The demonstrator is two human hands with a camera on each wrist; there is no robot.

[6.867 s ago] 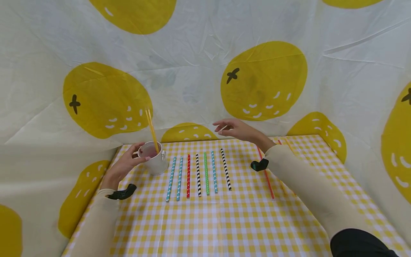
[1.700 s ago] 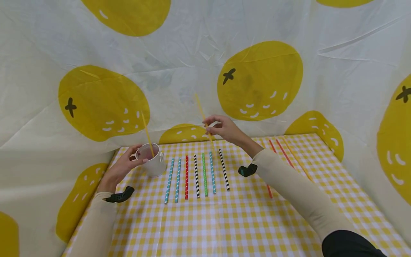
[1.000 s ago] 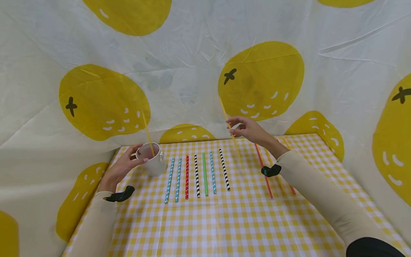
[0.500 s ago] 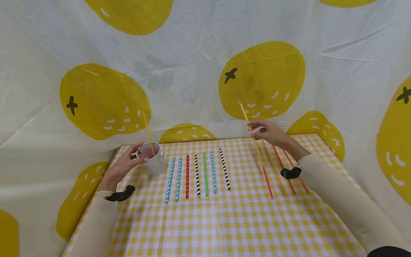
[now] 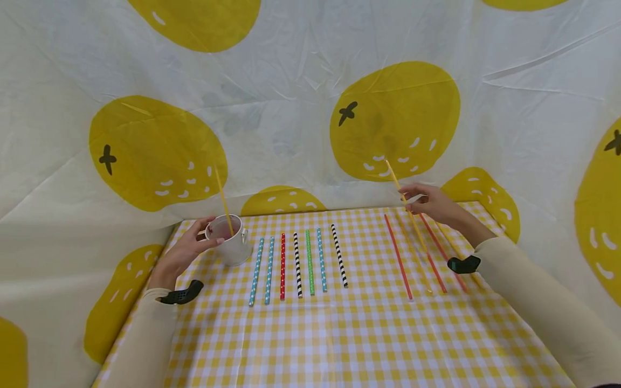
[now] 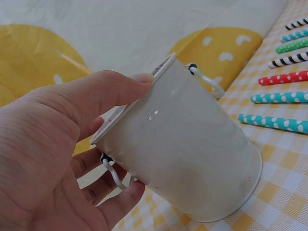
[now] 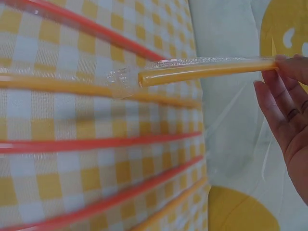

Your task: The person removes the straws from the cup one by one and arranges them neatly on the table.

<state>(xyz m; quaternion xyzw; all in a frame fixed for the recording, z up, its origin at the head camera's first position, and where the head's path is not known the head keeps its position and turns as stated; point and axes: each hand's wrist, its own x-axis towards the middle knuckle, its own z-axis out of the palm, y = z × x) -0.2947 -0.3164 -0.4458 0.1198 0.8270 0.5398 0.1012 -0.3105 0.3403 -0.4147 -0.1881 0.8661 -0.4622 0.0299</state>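
My left hand (image 5: 181,253) holds a small white metal pail (image 5: 236,250) by its rim; in the left wrist view the thumb lies over the rim and the fingers wrap the far side. One yellow straw (image 5: 223,196) leans up out of it. To the right, my right hand (image 5: 434,206) pinches another yellow straw (image 7: 207,72) in a clear wrapper between thumb and fingertips. That straw slants down over the laid-out straws, among them a red straw (image 5: 399,258) and a yellow-orange straw (image 7: 62,85), whose wrappers show in the right wrist view.
Several patterned paper straws lie side by side mid-table: blue dotted (image 5: 255,272), red dotted (image 5: 283,267), green dotted (image 5: 310,264) and black-and-white striped (image 5: 339,256). A yellow checked cloth (image 5: 301,345) covers the table. A lemon-print curtain (image 5: 281,118) hangs right behind.
Two yellow straws stood in the pail earlier; one is now in my right hand. That hand has carried it rightward, over the wrapped straws. My left hand stays on the pail.
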